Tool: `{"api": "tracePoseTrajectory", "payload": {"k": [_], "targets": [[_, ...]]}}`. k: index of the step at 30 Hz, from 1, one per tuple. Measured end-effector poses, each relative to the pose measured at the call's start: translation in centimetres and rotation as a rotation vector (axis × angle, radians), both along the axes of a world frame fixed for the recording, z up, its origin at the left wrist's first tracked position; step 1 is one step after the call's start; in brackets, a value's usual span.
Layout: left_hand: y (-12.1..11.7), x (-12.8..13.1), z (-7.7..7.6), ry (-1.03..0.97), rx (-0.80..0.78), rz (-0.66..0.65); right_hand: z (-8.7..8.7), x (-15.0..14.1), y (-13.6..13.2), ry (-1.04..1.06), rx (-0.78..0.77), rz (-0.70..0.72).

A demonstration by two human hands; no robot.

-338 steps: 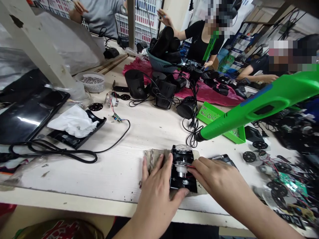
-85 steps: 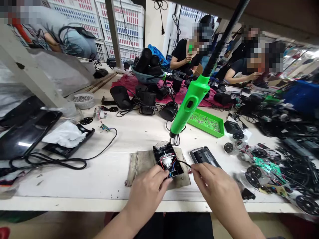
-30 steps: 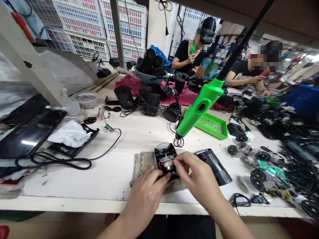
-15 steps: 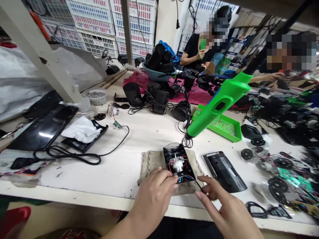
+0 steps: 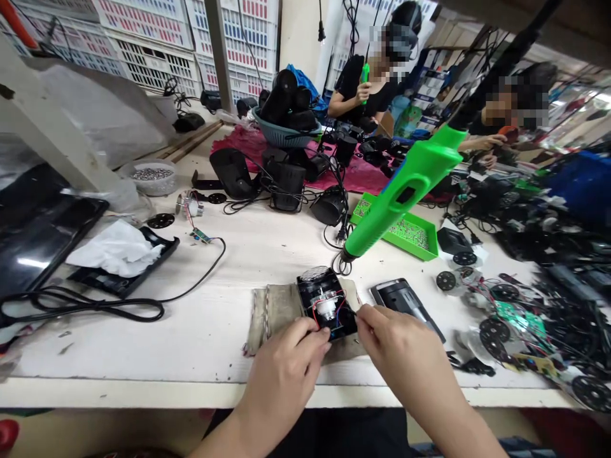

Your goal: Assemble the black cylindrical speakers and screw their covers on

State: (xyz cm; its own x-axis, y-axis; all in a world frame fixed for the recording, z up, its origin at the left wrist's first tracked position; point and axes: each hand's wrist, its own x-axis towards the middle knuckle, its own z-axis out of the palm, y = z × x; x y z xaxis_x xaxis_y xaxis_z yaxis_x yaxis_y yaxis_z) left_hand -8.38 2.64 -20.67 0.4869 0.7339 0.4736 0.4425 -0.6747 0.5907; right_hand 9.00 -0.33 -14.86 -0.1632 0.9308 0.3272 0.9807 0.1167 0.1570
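Observation:
A black plastic housing half (image 5: 344, 319) lies open on a folded beige cloth (image 5: 282, 306). A small motor with a white body (image 5: 327, 308) sits inside it, with red and blue wires around it and a round mesh grille (image 5: 317, 273) at its far end. My left hand (image 5: 289, 359) has its fingers closed at the housing's near left edge, over the wire ends. At the right edge my right hand (image 5: 401, 340) pinches what looks like the black cable, mostly hidden by the fingers. Just beyond that hand rests a black housing cover (image 5: 405, 304).
A green electric screwdriver (image 5: 405, 191) hangs over the bench, above a green tray of screws (image 5: 415, 238). Motors, wires and circuit boards (image 5: 518, 318) crowd the right. A cable coil (image 5: 95, 305) lies left. Black housings (image 5: 286, 181) stand behind; two people work across the bench.
My right hand has moved left and inward to the housing's edge, its fingers now pinched together. My left hand stays at the housing. The camera view has shifted right.

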Motion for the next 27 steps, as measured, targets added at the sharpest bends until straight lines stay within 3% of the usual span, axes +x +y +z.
{"api": "tracePoseTrajectory", "payload": {"k": [7, 10, 13, 19, 23, 27], "targets": [[-0.2, 0.3, 0.1, 0.022, -0.021, -0.025, 0.0, -0.4, 0.0, -0.074, -0.102, -0.035], [-0.2, 0.5, 0.1, 0.032, -0.060, -0.034, -0.3, 0.4, -0.4, -0.062, -0.123, 0.025], [-0.3, 0.5, 0.0, 0.029, -0.088, -0.037, -1.1, 1.7, -2.0, 0.048, -0.141, 0.095], [-0.3, 0.3, -0.2, -0.005, -0.166, -0.039, -2.6, 2.9, -5.0, 0.287, -0.005, 0.010], [-0.3, 0.4, -0.2, -0.045, -0.168, -0.037, -2.1, 1.7, -3.6, 0.326, 0.057, 0.033], [-0.3, 0.4, -0.2, -0.059, -0.175, -0.041, -1.7, 0.9, -1.5, 0.328, -0.058, -0.034]]}}
